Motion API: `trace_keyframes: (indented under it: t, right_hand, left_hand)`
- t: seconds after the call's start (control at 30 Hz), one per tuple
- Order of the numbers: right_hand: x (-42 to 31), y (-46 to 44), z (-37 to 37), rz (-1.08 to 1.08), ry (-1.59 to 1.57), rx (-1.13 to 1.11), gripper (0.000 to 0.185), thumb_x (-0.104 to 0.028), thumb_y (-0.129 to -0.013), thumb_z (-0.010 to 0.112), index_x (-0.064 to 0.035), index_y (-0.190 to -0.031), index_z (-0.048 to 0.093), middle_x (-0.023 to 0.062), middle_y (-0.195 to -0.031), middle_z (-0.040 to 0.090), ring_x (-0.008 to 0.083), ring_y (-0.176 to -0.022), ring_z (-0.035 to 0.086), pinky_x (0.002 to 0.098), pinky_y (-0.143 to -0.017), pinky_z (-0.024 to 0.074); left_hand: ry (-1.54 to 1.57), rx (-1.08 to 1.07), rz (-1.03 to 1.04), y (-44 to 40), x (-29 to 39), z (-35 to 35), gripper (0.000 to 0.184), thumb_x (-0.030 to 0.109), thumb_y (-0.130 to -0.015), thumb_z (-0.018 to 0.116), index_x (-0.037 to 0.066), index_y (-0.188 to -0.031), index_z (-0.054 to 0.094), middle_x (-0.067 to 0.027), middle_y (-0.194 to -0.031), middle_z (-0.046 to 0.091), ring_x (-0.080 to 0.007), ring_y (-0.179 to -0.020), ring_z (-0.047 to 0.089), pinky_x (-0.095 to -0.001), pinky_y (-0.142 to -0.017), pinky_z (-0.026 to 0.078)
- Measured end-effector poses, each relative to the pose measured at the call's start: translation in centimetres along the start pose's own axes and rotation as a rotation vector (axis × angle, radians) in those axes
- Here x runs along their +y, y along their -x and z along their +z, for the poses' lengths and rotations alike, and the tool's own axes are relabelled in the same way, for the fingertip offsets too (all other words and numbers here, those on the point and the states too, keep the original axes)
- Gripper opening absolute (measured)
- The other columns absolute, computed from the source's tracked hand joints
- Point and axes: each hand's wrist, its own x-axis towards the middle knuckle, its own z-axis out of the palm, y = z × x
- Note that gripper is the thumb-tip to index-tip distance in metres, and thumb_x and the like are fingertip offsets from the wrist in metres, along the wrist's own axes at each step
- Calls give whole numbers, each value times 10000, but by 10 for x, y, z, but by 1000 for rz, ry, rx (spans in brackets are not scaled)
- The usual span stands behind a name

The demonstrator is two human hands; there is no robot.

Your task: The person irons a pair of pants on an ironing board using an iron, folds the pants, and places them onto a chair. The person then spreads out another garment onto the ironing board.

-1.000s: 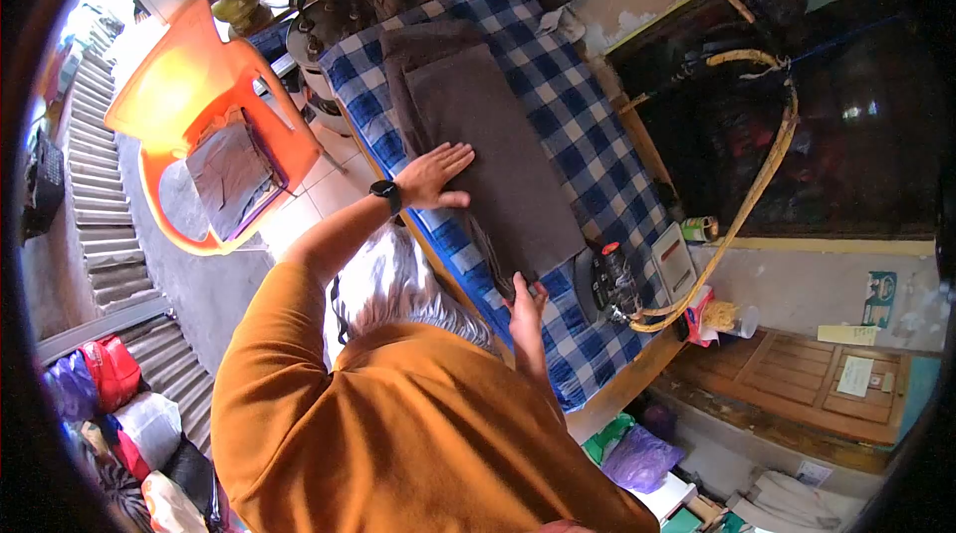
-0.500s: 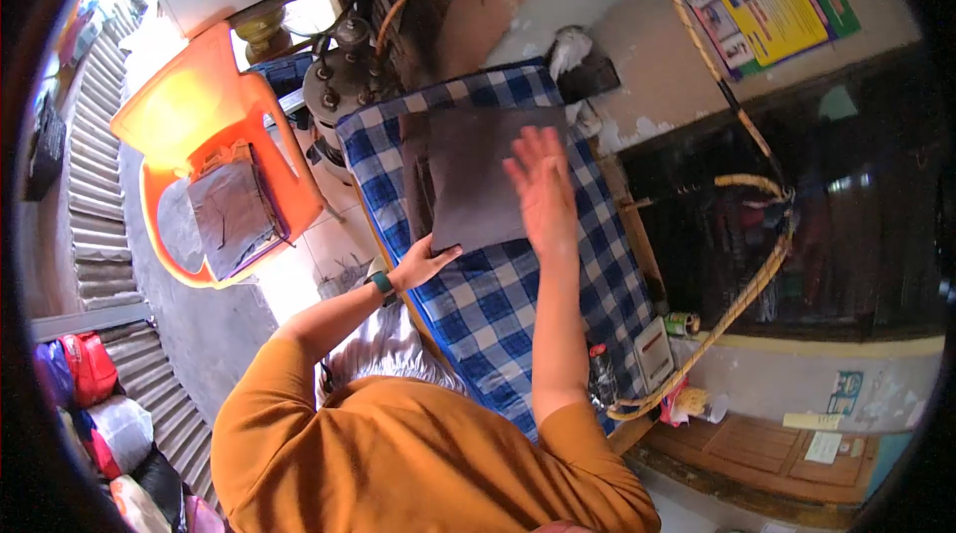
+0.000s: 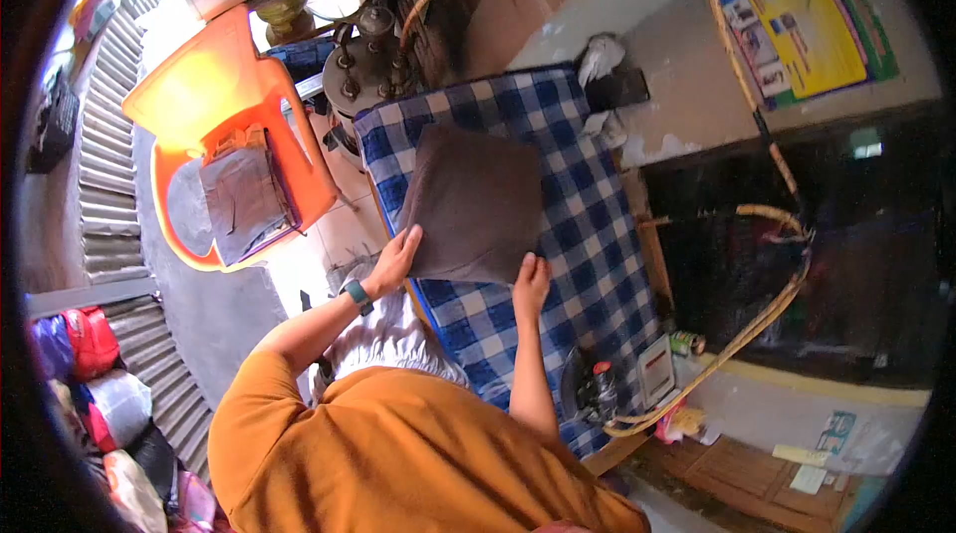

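Observation:
A folded dark brown cloth [image 3: 476,199], its exact kind unclear, lies over a blue-and-white checked cover [image 3: 588,254] on the table. My left hand [image 3: 396,259], with a watch on the wrist, grips its near left corner. At the near right corner, my right hand [image 3: 532,279] pinches the edge between thumb and fingers. The cloth looks slightly raised and tilted off the cover. Whatever lies under it is hidden.
An orange chair [image 3: 324,179] at the left bears folded dark clothes [image 3: 244,199]. A metal boiler [image 3: 360,75] with valves stands by the table's far left corner. Wrapped hoses [image 3: 752,324] hang at the right. An iron-like object [image 3: 602,389] sits near the right edge.
My right hand has come down from above the cloth to its near right corner and closed on it. The cloth has been turned slightly and drawn nearer; its left flap no longer shows.

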Motion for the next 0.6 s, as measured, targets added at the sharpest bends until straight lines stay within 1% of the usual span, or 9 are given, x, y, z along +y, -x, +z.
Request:
trace_keyframes:
  t: [0.03,0.13,0.2,0.3,0.33,0.37,0.43,0.47,0.6]
  right_hand:
    - [23,14,22,232,-30,20,436,-366,-958,435,50,-865,526,228,-889,526,401,-853,510,462,-744,414]
    - [-13,7,-2,118,-55,43,382,-338,-949,471,21,-820,506,189,-838,510,370,-787,505,457,-701,406]
    - [-33,9,-16,1,-144,111,291,-272,-932,528,3,-846,494,161,-819,502,331,-754,509,436,-670,410]
    - [-17,22,13,164,-153,10,238,-242,-928,537,-14,-924,470,146,-804,496,310,-741,524,431,-645,416]
    - [19,24,36,-111,39,152,261,-233,-924,542,-39,-1064,439,144,-817,519,299,-725,545,415,-622,432]
    - [9,21,31,-114,32,160,261,-233,-924,542,-39,-1064,439,144,-817,519,299,-725,545,415,-622,432]
    - [-23,20,9,208,-111,-16,297,-218,-913,556,-57,-1134,441,143,-840,545,283,-714,560,396,-611,443]
    - [-23,21,5,204,-199,-2,287,-197,-903,566,-64,-1141,479,140,-866,561,269,-714,561,384,-616,448]
    - [-33,44,-46,0,-73,167,194,-164,-904,551,-56,-1064,531,119,-872,562,256,-735,560,369,-632,456]
  left_hand:
    - [-26,0,-60,11,36,-3,655,530,-939,390,-55,-1207,511,-130,-1128,590,-203,-1069,532,-294,-925,396]
    - [-5,35,-63,5,35,2,624,517,-945,385,-59,-1100,568,-178,-1006,635,-239,-971,585,-315,-853,428]
    - [-159,209,86,17,58,1,591,498,-947,392,-53,-1014,594,-222,-883,637,-283,-862,612,-346,-802,445]
    - [-327,244,35,12,31,-6,549,468,-952,402,-45,-998,592,-246,-818,614,-292,-804,617,-356,-751,453]
    - [-277,226,54,14,33,-5,538,454,-956,400,-47,-992,594,-239,-839,626,-300,-816,616,-356,-763,452]
    - [-281,228,64,9,29,-6,538,454,-956,400,-47,-992,594,-239,-839,626,-300,-816,616,-356,-763,452]
    - [-212,224,43,1,7,-10,536,451,-962,393,-46,-1003,591,-207,-833,635,-256,-817,615,-343,-765,454]
    - [-119,131,-3,2,15,-14,551,448,-970,379,-60,-1036,583,-165,-841,640,-193,-824,600,-318,-779,455]
    - [-6,-82,-55,38,31,-4,576,451,-979,360,-74,-1116,551,-55,-956,612,-129,-866,558,-282,-797,459]
